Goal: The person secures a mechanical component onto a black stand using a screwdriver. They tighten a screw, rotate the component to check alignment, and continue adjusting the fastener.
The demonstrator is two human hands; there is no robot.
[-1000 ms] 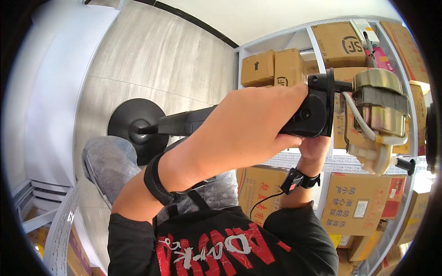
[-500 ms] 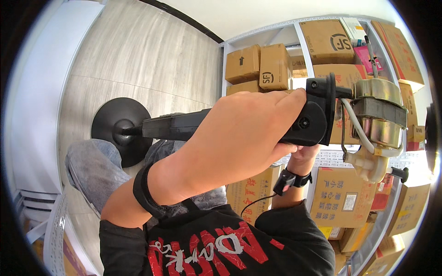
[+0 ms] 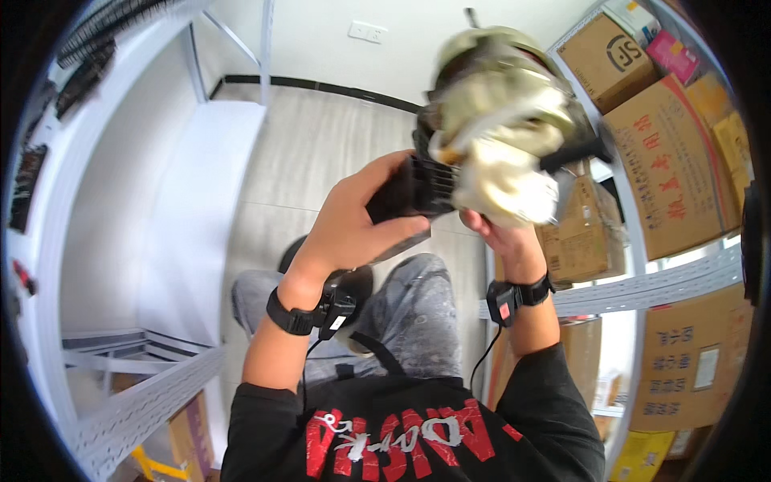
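A pedestal fan with its motor exposed stands tilted toward me. My left hand (image 3: 349, 221) wraps around the black plastic neck (image 3: 401, 189) just below the motor. Above and to the right of that hand, the metal motor (image 3: 498, 100) and its cream gearbox (image 3: 506, 181) are smeared by motion. My right hand (image 3: 510, 241) is curled against the underside of the fan head; its fingers are partly hidden behind the gearbox. Lower down, the fan's dark round base (image 3: 353, 289) shows partly between my legs.
Shelves with cardboard boxes (image 3: 671, 173) rise close on the right. On the left stands a white shelf unit (image 3: 197, 177) with a perforated metal frame (image 3: 152, 402). A wall with a socket (image 3: 368, 32) lies ahead, beyond the grey floor (image 3: 301, 145).
My view has swung, and the fan, lying sideways across the view before, now points away from me. My left hand has moved off the neck's top to its left side.
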